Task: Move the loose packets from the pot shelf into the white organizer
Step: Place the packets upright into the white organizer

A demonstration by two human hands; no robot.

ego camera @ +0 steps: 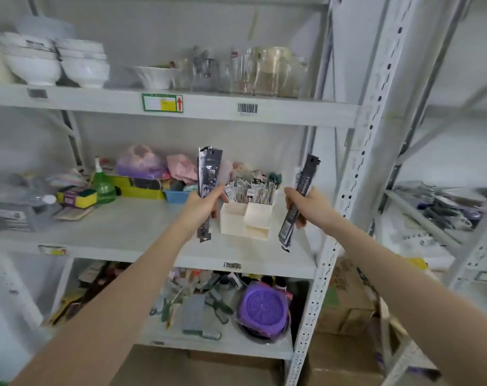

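Two hands: both raised in front of middle shelf (120, 221), each gripping 1 long dark packet.
L hand (202, 206): fingers closed round left packet (209, 174), held near upright, just at 9 o'clock of organizer.
R hand (306, 207): fingers clamped on right packet (299, 199), top tilted toward 1 o'clock, at 3 o'clock of organizer.
White organizer (248, 221): on shelf between the hands; rear section packed w/ small packets (253, 189), front compartments look bare.
Upper shelf, 12 o'clock: bowls (58, 65), glass jars (264, 71).
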